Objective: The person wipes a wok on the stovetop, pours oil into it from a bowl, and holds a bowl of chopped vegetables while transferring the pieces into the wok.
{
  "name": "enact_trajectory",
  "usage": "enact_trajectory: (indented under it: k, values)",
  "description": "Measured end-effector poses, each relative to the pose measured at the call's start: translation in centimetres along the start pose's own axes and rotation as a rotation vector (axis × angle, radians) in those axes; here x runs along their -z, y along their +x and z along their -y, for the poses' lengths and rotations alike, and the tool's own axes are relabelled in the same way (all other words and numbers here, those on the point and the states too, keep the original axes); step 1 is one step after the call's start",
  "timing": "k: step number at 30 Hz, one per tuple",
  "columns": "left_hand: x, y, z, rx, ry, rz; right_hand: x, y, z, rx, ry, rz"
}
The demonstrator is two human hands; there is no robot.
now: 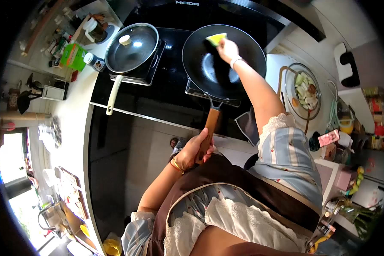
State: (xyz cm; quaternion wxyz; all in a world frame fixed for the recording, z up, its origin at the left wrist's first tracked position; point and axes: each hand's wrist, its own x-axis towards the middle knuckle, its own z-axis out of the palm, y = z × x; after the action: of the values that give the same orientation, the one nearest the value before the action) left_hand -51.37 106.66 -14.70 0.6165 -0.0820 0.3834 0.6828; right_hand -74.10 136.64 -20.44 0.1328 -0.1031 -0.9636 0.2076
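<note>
My left hand (pixel 195 149) is wrapped around the brown wooden handle (pixel 212 123) of a dark wok (pixel 200 79). The wok sits on the right burner of a black stove. Over the wok's far inner wall, my right hand (pixel 228 50) grips a yellow-and-green sponge (pixel 216 39). The sponge looks slightly blurred, and I cannot tell if it touches the metal. Dark shadow and a bright reflection lie on the wok's inner surface.
A glass-lidded pan (pixel 134 53) with a pale handle stands on the left burner. Right of the stove, a glass bowl (pixel 291 91) holds cut vegetables. A grey cloth (pixel 246 126) hangs near the stove's front edge. Left are a jar (pixel 94 62) and a green packet (pixel 74 56).
</note>
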Motion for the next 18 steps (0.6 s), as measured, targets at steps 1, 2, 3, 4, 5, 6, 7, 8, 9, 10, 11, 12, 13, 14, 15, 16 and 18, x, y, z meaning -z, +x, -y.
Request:
enact_trajectory:
  k: [1,2,3,4,5,6,7,8,9,10,11,12,13,14,15,16,18]
  values:
    - [-0.1,-0.1,-0.2,0.016,0.024,0.000,-1.0,-0.6,1.1,0.122,0.137,0.062]
    - [-0.4,-0.4,-0.5,0.030,0.003,0.011,-1.3,-1.9,1.5,0.246,0.248,0.288]
    - [-0.2,-0.5,-0.3,0.039,-0.003,0.010,-0.4,-3.3,2.5,0.369,0.355,0.507]
    - [-0.1,-0.5,-0.3,0.021,0.015,-0.006,1.9,-5.3,3.1,0.455,0.361,0.703]
    - [-0.2,-0.3,-0.2,0.000,0.027,-0.017,4.7,-6.8,3.3,0.541,0.358,0.905]
    - [-0.4,-0.4,-0.4,0.035,-0.015,-0.045,7.3,-7.2,2.8,0.400,0.376,1.160]
    - [-0.6,-0.5,-0.3,0.033,-0.030,-0.032,9.6,-7.3,2.2,0.244,0.389,1.407]
    - [-0.6,-0.5,-0.3,0.022,-0.025,-0.046,11.2,-6.6,1.4,0.236,0.280,1.446]
    - [-0.6,-0.5,-0.2,0.010,-0.020,-0.061,12.5,-5.6,1.0,0.229,0.171,1.482]
    - [-0.6,-0.5,-0.2,0.022,-0.008,-0.083,14.6,-4.3,2.9,0.258,0.062,1.394]
    - [-0.8,-0.6,-0.2,0.001,-0.011,-0.098,14.2,-2.9,2.5,0.382,0.039,1.231]
    - [-0.8,-0.5,0.1,-0.005,-0.023,-0.089,13.7,-1.5,2.4,0.560,0.002,0.982]
    - [-0.8,-0.4,0.3,-0.012,-0.034,-0.083,12.3,-0.1,1.9,0.629,0.022,0.812]
    - [-1.1,-0.4,0.2,-0.033,-0.052,-0.074,9.9,1.1,1.2,0.813,0.035,0.463]
    - [-1.2,-0.4,0.3,-0.029,-0.062,-0.073,8.3,1.4,1.0,0.825,-0.131,0.216]
    - [-1.3,-0.4,0.5,-0.039,-0.075,-0.092,7.1,2.5,0.2,1.025,-0.288,0.046]
    - [-1.6,-0.4,0.4,-0.046,-0.084,-0.133,5.5,3.1,-2.5,1.171,-0.690,0.023]
